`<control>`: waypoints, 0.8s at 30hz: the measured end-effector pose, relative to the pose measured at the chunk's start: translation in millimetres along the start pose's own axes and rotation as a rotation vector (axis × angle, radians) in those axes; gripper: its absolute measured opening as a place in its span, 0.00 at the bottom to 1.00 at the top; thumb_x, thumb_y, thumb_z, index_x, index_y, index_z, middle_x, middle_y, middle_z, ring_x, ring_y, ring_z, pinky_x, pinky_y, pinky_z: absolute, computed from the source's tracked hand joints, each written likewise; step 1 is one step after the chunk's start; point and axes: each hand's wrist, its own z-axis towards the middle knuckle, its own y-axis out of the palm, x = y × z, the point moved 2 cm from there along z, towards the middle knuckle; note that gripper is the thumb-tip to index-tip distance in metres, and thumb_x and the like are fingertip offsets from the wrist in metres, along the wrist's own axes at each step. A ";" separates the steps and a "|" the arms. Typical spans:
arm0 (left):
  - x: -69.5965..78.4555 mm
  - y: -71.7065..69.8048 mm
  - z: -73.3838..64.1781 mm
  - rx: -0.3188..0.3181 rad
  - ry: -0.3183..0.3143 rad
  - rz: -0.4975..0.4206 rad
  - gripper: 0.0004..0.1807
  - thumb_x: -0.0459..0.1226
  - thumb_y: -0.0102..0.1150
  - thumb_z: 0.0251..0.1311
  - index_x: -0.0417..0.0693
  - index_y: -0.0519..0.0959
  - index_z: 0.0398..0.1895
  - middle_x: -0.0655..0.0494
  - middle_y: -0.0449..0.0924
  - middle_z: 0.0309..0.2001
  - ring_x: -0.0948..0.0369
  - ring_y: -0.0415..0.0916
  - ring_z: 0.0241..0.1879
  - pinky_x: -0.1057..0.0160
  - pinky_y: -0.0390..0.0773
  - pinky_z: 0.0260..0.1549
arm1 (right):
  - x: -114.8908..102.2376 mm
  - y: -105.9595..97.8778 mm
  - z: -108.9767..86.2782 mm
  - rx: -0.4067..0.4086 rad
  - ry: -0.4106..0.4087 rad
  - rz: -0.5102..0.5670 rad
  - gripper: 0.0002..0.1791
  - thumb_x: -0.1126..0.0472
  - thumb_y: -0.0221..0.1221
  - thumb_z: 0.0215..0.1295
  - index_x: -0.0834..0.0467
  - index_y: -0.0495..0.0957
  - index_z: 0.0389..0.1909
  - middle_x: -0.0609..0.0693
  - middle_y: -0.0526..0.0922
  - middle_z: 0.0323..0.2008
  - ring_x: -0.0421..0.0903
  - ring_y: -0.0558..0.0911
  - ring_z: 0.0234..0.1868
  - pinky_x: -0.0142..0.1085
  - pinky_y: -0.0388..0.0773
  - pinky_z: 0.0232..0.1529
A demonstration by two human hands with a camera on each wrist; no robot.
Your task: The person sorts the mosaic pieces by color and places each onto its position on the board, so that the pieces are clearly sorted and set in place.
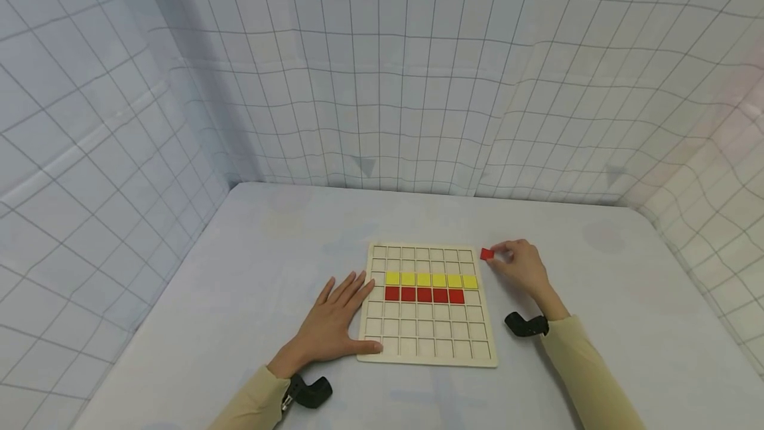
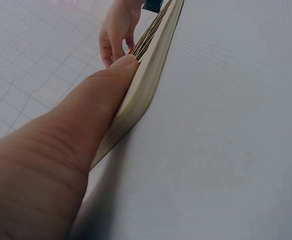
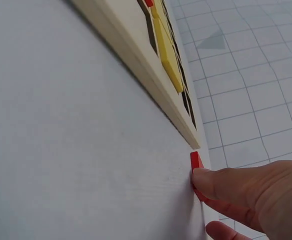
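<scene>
A pale wooden grid board lies flat on the table. Across it runs a row of several yellow square tiles, and just below that a row of several red tiles. My left hand rests at the board's left side with fingers spread; its thumb lies over the lower left corner. Beyond the board's upper right corner, my right hand pinches a loose red square tile between thumb and fingers. That tile is off the board, close to its corner and low over the table.
The white table extends around the board on all sides. Grid-patterned cloth walls stand behind it and to both sides. Each wrist wears a black device, one on the left and one on the right.
</scene>
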 end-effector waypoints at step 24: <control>1.1 -1.0 0.0 0.004 0.006 -0.010 0.61 0.77 0.45 0.44 0.51 0.49 0.76 0.53 0.42 0.75 0.56 0.36 0.73 0.48 0.34 0.67 | 4.8 -5.3 -8.5 -0.063 0.058 0.099 0.12 0.60 0.66 0.55 0.59 0.78 0.38 0.52 0.79 0.34 0.53 0.75 0.38 0.38 0.69 0.33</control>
